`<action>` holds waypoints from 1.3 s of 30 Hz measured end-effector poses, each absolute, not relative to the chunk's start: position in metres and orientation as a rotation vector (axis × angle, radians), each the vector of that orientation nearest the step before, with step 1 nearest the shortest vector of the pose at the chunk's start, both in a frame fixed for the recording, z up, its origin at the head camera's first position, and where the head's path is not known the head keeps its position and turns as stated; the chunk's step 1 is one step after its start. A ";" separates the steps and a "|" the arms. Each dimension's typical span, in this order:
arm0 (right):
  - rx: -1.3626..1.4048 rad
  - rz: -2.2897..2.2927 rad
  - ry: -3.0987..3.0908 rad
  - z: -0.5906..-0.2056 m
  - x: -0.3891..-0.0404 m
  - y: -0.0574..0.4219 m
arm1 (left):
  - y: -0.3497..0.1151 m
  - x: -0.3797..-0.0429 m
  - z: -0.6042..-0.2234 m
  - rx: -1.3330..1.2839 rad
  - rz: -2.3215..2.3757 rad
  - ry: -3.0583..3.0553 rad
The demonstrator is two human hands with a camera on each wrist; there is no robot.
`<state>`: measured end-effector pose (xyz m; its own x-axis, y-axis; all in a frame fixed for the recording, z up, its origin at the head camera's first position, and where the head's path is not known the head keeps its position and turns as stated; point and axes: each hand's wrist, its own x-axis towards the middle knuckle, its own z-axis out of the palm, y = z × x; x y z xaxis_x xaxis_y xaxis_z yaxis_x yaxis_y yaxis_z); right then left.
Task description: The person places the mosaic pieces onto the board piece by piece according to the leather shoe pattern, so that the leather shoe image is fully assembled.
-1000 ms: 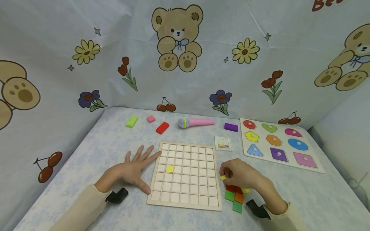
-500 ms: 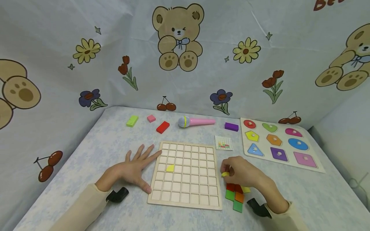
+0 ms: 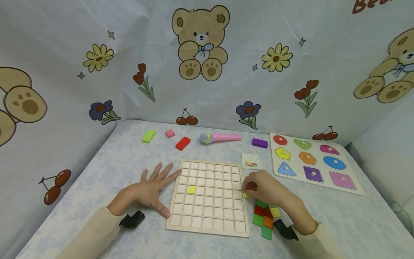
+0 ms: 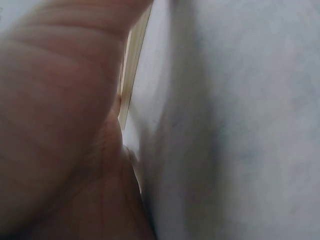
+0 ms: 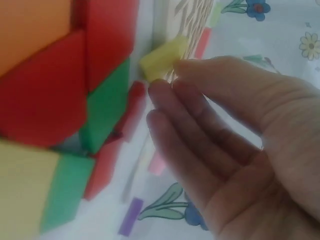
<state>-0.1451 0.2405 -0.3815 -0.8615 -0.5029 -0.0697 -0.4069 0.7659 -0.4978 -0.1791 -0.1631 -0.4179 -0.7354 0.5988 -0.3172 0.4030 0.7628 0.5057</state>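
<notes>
Board [image 3: 207,232]: head view; flat on the surface [image 3: 136,165] between the hands. A harder push from one side could slide or twist it.
Set tile [image 3: 191,189]: in a cell toward 10 o'clock from the board's centre; a dragging finger might knock it loose.
Left hand [image 3: 149,192]: at the board's 9 o'clock side, grip wide, fingers spread, thumb and index finger at the edge. If that contact is light, it would probably brace little.
Right hand [image 3: 270,190]: at 3 o'clock, grip narrow, pinching the held tile [image 3: 246,196] right by the edge. Coming in too low could catch the tile there and tip it from the fingertips.
Pile [image 3: 267,211]: near 4 o'clock, just beside the right wrist camera [image 3: 285,230] (the likeliest culprit for a scatter, should the wrist dip or swing).
Card [image 3: 251,161]: at 2 o'clock, near the knuckles; a stray brush could turn it.
Left wrist view: mostly blurred skin, a strip of the board toward 11 o'clock. How firmly the hand presses, I cannot tell.
Right wrist view: the held tile sits tilted toward 12 o'clock, the pile toward 9. With so little tile covered, it could pivot or drop if the pinch loosens.
</notes>
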 end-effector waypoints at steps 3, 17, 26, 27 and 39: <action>-0.674 -0.735 2.731 -0.383 -0.146 0.244 | -0.162 -0.179 -0.417 0.758 0.555 2.492; -0.710 -0.723 2.687 -0.382 -0.148 0.249 | -0.164 -0.177 -0.414 0.752 0.576 2.493; -0.841 -0.623 2.755 -0.376 -0.150 0.225 | -0.165 -0.177 -0.416 0.752 0.568 2.496; -0.845 -0.620 2.763 -0.376 -0.151 0.222 | -0.164 -0.177 -0.416 0.752 0.570 2.494; -1.003 -0.664 2.753 -0.380 -0.160 0.188 | -0.162 -0.178 -0.416 0.742 0.551 2.495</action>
